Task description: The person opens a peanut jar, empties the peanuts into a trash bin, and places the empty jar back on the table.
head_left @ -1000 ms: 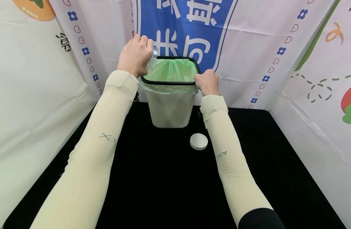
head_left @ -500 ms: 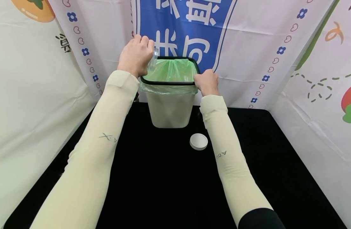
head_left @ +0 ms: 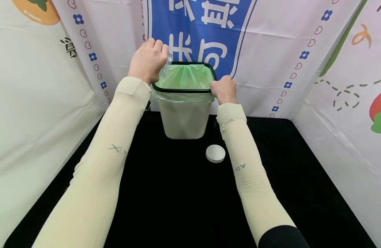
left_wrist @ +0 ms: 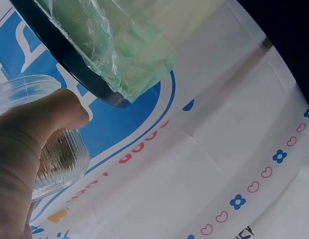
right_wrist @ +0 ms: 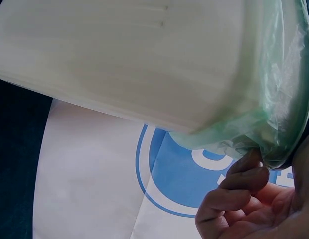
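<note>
My left hand (head_left: 148, 61) grips a clear ribbed jar (left_wrist: 62, 157) over the left side of the bin's mouth, its open end tipped toward the bin. Some brownish stuff shows through the jar's wall in the left wrist view. The pale trash bin (head_left: 185, 119) stands upright, lined with a green plastic bag (head_left: 187, 76) folded over beneath its black rim (head_left: 182, 91). At the right corner of that rim, my right hand (head_left: 224, 89) holds on; in the right wrist view its curled fingers (right_wrist: 246, 177) sit against the bag's edge.
A round white lid (head_left: 215, 153) lies on the black tablecloth (head_left: 171, 193), in front of the bin and beside the right forearm. Behind the bin hangs a printed cloth (head_left: 264, 44) with a blue panel; more printed cloth (head_left: 32, 103) lines both sides.
Almost nothing differs: both hands, the jar and the bin keep their places, with only a slight shift of the whole head view.
</note>
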{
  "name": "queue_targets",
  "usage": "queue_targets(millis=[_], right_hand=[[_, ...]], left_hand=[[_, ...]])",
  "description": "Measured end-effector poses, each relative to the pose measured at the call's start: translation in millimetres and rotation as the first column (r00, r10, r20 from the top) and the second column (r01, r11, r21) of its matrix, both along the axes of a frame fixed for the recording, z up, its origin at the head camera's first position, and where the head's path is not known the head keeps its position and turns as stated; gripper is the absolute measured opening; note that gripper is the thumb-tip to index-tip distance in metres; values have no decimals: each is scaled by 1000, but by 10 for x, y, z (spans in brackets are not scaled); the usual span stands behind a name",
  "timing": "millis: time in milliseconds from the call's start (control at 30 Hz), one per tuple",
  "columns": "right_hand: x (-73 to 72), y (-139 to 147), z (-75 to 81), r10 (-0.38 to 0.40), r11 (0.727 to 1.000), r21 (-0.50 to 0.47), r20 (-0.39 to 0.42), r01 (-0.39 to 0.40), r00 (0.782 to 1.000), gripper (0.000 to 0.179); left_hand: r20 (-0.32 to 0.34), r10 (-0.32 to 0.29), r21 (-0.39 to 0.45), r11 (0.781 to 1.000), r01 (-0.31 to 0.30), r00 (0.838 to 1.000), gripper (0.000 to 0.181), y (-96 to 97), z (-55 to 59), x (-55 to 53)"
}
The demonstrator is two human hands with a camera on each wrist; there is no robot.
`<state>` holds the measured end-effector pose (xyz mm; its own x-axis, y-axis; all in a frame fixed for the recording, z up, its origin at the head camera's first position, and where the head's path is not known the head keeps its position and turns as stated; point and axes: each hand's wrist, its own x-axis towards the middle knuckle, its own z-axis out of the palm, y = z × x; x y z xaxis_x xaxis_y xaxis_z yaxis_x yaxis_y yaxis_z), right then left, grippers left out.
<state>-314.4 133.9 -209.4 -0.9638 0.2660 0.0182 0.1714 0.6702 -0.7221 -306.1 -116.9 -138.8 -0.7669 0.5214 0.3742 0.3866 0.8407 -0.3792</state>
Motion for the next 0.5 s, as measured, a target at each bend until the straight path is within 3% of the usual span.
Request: queue_targets(millis=[500], right_hand=[[-1, -7, -11, -8, 1000, 10, -6, 8, 1000, 17]], left_hand=[[-46, -33, -8, 999, 33, 998, 51, -9, -19, -5]])
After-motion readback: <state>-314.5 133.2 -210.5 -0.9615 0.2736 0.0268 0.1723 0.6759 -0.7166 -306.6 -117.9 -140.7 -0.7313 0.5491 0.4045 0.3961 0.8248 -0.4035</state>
